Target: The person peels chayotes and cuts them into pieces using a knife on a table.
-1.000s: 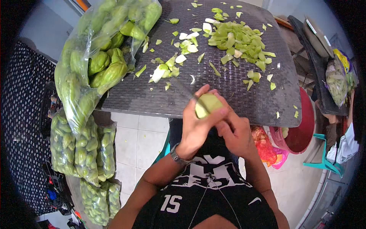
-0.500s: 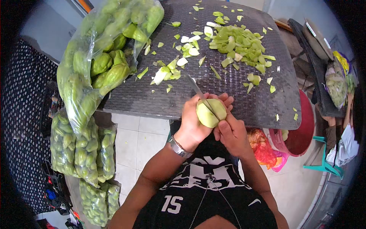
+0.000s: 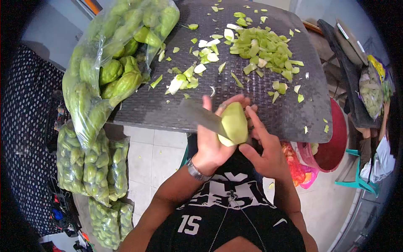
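Note:
A peeled pale green chayote (image 3: pixel 235 122) rests in my left hand (image 3: pixel 212 140), its palm and fingers behind the fruit and its thumb raised. A knife (image 3: pixel 205 117) points its broad blade out to the left, blurred, between that palm and the chayote. My right hand (image 3: pixel 268 153) is at the fruit's right side with fingers curved and thumb near its lower end. The knife's handle is hidden behind the chayote and the right fingers. Beyond my hands, pale peelings (image 3: pixel 182 82) and a heap of green peel pieces (image 3: pixel 262 48) lie on the dark woven-pattern table (image 3: pixel 168 113).
A large clear bag of chayotes (image 3: pixel 109 80) takes up the table's left side. More bagged chayotes (image 3: pixel 96 168) stand below it. At the right are a red tub (image 3: pixel 336 143), a red net bag (image 3: pixel 291 164) and a teal stool (image 3: pixel 357 180). Another person's arm (image 3: pixel 384 119) shows far right.
The knife has swung from across the chayote's top to its left underside, blade now flat toward me. The chayote has been turned more upright, and my right hand has shifted slightly right and opened wider.

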Available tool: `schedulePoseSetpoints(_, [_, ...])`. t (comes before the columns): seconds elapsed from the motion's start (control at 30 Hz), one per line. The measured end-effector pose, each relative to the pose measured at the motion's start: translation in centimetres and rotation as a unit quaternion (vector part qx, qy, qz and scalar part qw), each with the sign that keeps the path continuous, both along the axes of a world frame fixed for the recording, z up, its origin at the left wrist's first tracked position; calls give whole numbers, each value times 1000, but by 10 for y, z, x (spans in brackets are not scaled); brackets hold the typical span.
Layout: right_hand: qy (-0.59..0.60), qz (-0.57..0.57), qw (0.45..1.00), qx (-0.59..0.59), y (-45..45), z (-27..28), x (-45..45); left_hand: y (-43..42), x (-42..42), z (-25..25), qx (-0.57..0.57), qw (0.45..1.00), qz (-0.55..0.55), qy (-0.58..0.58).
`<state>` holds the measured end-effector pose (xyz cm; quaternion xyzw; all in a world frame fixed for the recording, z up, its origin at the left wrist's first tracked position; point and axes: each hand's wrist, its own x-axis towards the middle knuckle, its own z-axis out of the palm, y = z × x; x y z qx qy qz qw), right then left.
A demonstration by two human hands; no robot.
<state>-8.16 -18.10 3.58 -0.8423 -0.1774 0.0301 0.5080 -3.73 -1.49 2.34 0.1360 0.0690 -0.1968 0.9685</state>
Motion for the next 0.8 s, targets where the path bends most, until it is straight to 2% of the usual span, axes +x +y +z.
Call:
schedulePoseSetpoints(0.03, [12,-10,1000,-19,-1,5,-1,3,-5,-3,-13,1000,4,14])
schedulePoseSetpoints(0.13, [37,-37,998,-46,1,13,-2,-1,-23,-11,-5,991,55,-121])
schedulePoseSetpoints(0.17, [14,-44,997,-60,1,13,-2,-2,-27,-15,39,990,65,-119])
schedulePoseSetpoints(0.23, [-31,-57,994,-90,1,14,-4,1,-32,-28,93,967,53,-232])
schedulePoseSetpoints(0.27, [-14,-59,991,-116,2,19,-4,4,-34,-34,120,949,47,-287])
schedulePoseSetpoints(0.3, [3,-60,988,-141,2,27,-5,8,-33,-33,207,951,31,-229])
schedulePoseSetpoints(0.4, [22,-47,985,-166,4,33,-3,9,-32,-31,381,908,45,-169])
schedulePoseSetpoints(0.43, [24,-42,985,-165,5,32,-2,6,-34,-29,365,916,68,-151])
schedulePoseSetpoints(0.53, [-44,-30,990,-129,5,16,5,7,-37,-35,438,869,88,-212])
schedulePoseSetpoints(0.63, [-27,-4,992,-119,2,9,11,9,-36,-44,451,853,102,-243])
schedulePoseSetpoints(0.8, [-17,12,993,-114,-1,9,17,8,-37,-48,413,876,110,-222])
